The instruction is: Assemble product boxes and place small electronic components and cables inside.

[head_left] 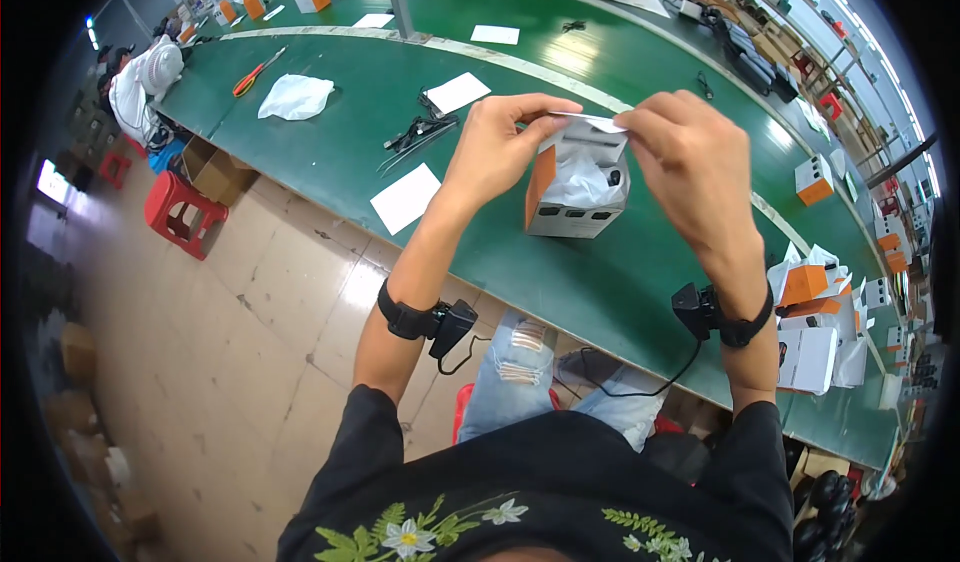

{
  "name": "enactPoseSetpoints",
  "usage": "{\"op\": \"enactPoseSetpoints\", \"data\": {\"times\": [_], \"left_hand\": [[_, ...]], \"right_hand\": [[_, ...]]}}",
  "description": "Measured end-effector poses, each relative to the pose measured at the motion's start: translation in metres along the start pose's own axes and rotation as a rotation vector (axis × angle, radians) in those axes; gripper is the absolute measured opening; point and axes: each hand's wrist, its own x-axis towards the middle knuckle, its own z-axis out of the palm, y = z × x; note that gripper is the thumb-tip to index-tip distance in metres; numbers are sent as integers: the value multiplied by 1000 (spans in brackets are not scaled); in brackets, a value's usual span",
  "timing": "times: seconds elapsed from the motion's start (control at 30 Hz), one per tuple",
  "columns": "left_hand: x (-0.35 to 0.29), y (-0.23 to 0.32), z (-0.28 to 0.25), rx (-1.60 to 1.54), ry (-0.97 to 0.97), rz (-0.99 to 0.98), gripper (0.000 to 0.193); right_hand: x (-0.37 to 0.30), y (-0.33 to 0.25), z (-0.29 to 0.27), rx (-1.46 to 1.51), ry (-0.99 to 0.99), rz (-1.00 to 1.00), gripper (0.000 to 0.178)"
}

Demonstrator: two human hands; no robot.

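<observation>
In front of me on the green table stands a small white and orange box (pixel 578 224), its top open. Inside it lies a white plastic-wrapped item (pixel 580 180), with a small dark round part showing at its right. Above the box, my left hand (pixel 502 144) pinches the left end of a thin white flap (pixel 598 123), which appears to be the box's lid. The flap's right end is pinched between the fingers of my right hand (pixel 692 152). Both hands are closed, and the fingertips face each other across the flap.
Left of the box lie black cables (pixel 418 134), white sheets (pixel 405 198), a white plastic bag (pixel 296 97) and a screwdriver (pixel 258 73). Boxes and wrappers crowd the table's right end (pixel 808 347). Behind runs a green conveyor (pixel 640 67). A red stool (pixel 182 212) stands at the left.
</observation>
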Motion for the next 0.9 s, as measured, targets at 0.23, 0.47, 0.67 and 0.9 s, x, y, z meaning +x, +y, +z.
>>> {"op": "enactPoseSetpoints", "data": {"times": [0.23, 0.47, 0.67, 0.9], "left_hand": [[-2, -4, -1, 8, 18, 30, 26], [-8, 7, 6, 264, 329, 324, 26], [-83, 25, 51, 724, 263, 723, 44], [-69, 35, 82, 973, 56, 8, 71]], "right_hand": [[-7, -5, 13, -22, -24, -28, 5], [-2, -8, -2, 7, 33, -47, 9], [-6, -3, 6, -11, 50, -52, 9], [-7, 0, 12, 7, 56, -53, 3]]}}
